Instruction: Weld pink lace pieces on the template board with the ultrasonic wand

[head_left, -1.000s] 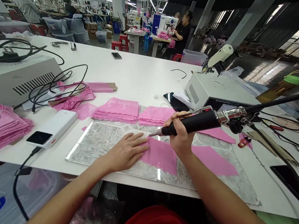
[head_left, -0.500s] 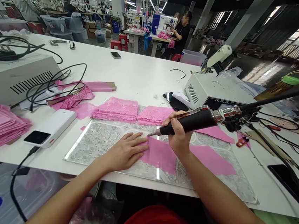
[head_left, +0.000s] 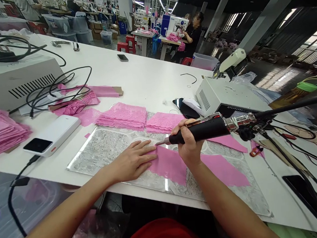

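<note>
My left hand lies flat with its fingers stretched over the left edge of a pink fabric piece. My right hand is wrapped round a black-handled ultrasonic welding gun, which has a metal tip and a cable at its back end. Its tip is at the fabric's upper left corner, close to my left fingertips; whether it touches cannot be told. Under the piece is a grey marbled board. A second pink piece lies to the right, and two lace stacks, a left stack and a right stack, sit behind.
A white power bank stands at left, before a vented box with looped black cables. Another box is at right behind the gun. Orange-handled snips lie at right. A person sits at a sewing machine further back.
Both hands and the gun stay almost in place. The view has shifted very slightly; nothing has been taken hold of or let go.
</note>
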The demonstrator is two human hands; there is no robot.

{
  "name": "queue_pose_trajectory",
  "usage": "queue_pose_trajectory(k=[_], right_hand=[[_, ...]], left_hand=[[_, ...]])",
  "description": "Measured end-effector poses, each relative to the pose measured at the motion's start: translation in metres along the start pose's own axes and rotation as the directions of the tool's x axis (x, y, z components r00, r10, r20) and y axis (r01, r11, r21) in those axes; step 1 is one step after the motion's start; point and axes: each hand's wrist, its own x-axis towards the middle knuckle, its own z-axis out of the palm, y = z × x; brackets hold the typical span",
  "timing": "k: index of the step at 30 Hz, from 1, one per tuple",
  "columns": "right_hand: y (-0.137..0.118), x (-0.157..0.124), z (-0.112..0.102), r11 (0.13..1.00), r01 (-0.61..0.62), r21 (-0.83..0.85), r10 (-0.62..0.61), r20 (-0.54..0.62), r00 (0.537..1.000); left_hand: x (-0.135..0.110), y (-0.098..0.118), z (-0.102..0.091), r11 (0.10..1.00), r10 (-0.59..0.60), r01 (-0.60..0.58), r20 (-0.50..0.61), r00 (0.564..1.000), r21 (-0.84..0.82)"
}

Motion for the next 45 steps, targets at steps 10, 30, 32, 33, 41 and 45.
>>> queue_pose_trajectory(k=[10,30,32,33,41,45], right_hand=[[-0.004,0.003,0.003,1.0,-0.017,-0.016,0.016,-0.037,0.999],[-0.052,-0.004,-0.074,0.999,-0.005,-0.053,-0.006,-0.212,0.977],[-0.053,-0.003,-0.077,0.999,0.0,-0.034,-0.007,-0.226,0.974],[-0.054,-0.003,-0.078,1.0,0.002,-0.023,-0.007,-0.231,0.973],[-0.057,-0.003,-0.085,1.0,-0.011,-0.019,0.006,-0.257,0.966],[-0.059,-0.003,-0.086,1.0,0.013,-0.006,-0.014,-0.239,0.971]], left_hand=[[-0.002,-0.004,0.003,1.0,0.014,-0.014,-0.026,1.0,-0.007],[0.062,0.045,0.017,0.989,0.141,-0.142,0.051,0.989,0.026],[0.062,0.043,0.02,0.991,0.126,-0.128,0.066,0.99,0.024],[0.062,0.042,0.022,0.993,0.118,-0.119,0.069,0.991,0.02],[0.061,0.04,0.026,0.995,0.1,-0.1,0.098,0.99,-0.005],[0.061,0.04,0.025,0.995,0.098,-0.098,0.089,0.991,-0.008]])
